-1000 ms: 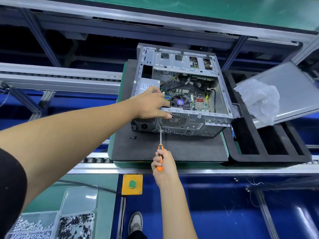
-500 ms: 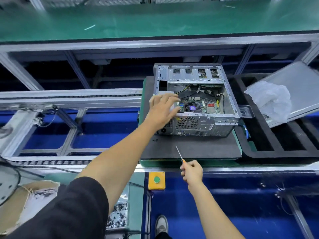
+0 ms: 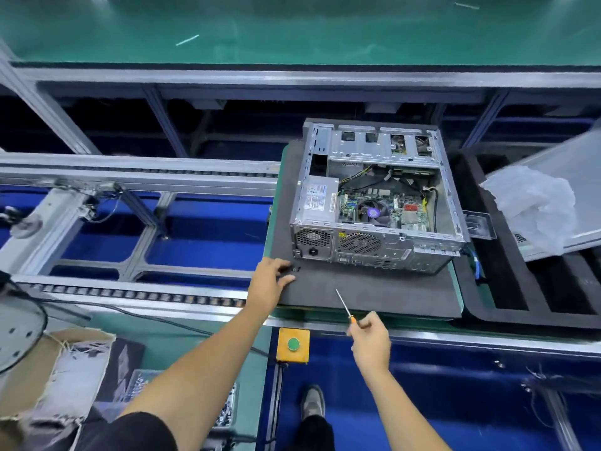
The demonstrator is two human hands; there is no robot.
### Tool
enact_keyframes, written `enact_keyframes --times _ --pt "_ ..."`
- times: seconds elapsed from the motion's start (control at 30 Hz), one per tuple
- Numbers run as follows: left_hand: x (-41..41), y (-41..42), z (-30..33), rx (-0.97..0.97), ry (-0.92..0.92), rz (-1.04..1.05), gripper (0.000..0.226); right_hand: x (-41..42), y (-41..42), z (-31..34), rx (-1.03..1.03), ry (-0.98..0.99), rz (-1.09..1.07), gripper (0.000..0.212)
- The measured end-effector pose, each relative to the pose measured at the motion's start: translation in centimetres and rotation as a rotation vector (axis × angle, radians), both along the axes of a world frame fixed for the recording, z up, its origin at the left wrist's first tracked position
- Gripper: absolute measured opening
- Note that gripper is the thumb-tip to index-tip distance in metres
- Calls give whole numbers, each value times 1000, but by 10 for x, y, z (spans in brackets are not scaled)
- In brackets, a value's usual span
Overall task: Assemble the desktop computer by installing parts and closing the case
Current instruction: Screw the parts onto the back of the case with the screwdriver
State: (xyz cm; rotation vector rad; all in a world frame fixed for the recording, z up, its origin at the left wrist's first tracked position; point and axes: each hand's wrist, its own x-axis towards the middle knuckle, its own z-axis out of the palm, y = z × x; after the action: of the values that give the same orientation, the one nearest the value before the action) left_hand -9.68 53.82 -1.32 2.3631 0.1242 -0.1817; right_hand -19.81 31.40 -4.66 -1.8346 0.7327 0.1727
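Note:
An open desktop case [image 3: 374, 196] lies on its side on a dark foam pad [image 3: 357, 291], with the motherboard, fan and power supply showing inside. My left hand [image 3: 271, 279] rests on the pad's near left corner, fingertips at some small dark screws [image 3: 295, 269]; whether it pinches one is unclear. My right hand [image 3: 369, 340] grips an orange-handled screwdriver [image 3: 345, 305], its shaft pointing up-left over the pad, away from the case. The grey side panel [image 3: 566, 177] leans at the right edge.
A crumpled clear plastic bag [image 3: 536, 206] lies on the side panel over a black foam tray [image 3: 507, 288]. A yellow box with a green button [image 3: 293, 345] sits on the conveyor's front rail. Screw bins and a cardboard box stand at lower left.
My left hand came off the case's top edge and dropped to the screws on the pad. My right hand drew the screwdriver back from the rear panel. The view shifted left.

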Motion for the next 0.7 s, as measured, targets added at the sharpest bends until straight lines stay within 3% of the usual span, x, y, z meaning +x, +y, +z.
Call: enact_keyframes --times 0.27,0.47,0.7 --pt "24 4 -2 149 -6 -131 20 29 -14 19 -116 7 130 26" --pt "37 1 -1 276 -16 -201 22 49 -25 20 -132 58 161 24" --pt "37 2 -1 277 -66 -250 21 65 -28 22 -200 92 225 28"
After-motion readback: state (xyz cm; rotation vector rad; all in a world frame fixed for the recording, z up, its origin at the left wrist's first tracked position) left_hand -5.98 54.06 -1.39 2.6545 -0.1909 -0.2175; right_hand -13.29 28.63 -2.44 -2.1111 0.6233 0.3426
